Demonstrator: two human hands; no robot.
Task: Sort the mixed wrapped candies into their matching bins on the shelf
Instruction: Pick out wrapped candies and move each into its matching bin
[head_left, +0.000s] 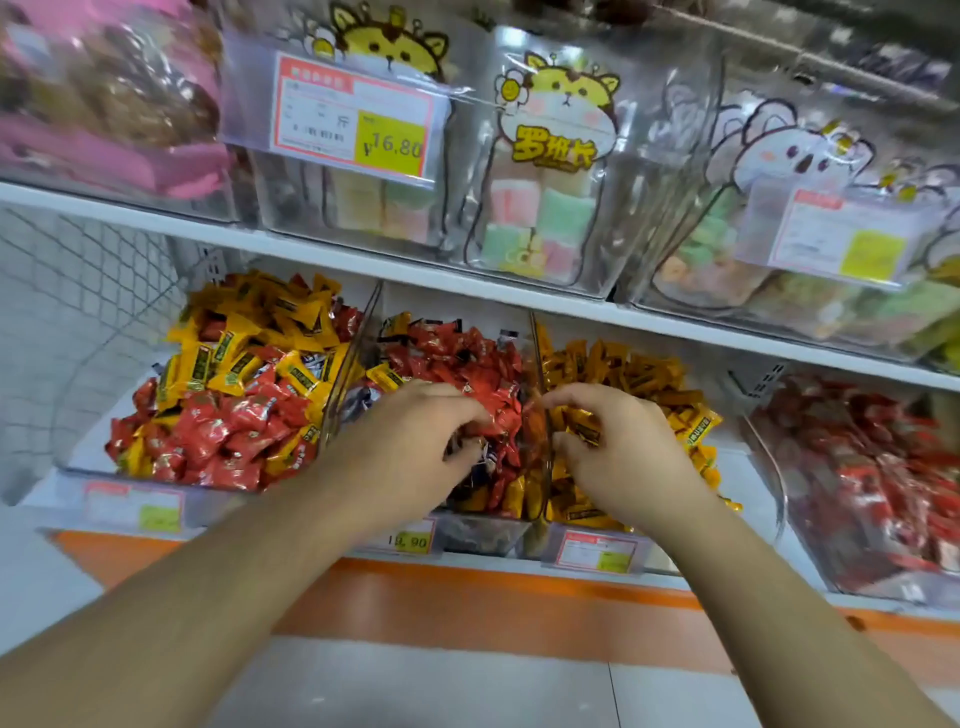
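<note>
Left hand (415, 441) dug into red candies (467, 364) in middle bin (483, 535), fingers curled round several. Right hand (613, 447) pinched yellow candy (584, 428) over right bin (597, 551). Judged light, crinkly, slippery; best pinched mid-wrapper.

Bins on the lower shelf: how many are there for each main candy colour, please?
Red and yellow mixed: 1, the leftmost bin
Mostly red: 2, the second bin and the rightmost bin
Mostly yellow: 1, the third bin
Total: 4
</note>
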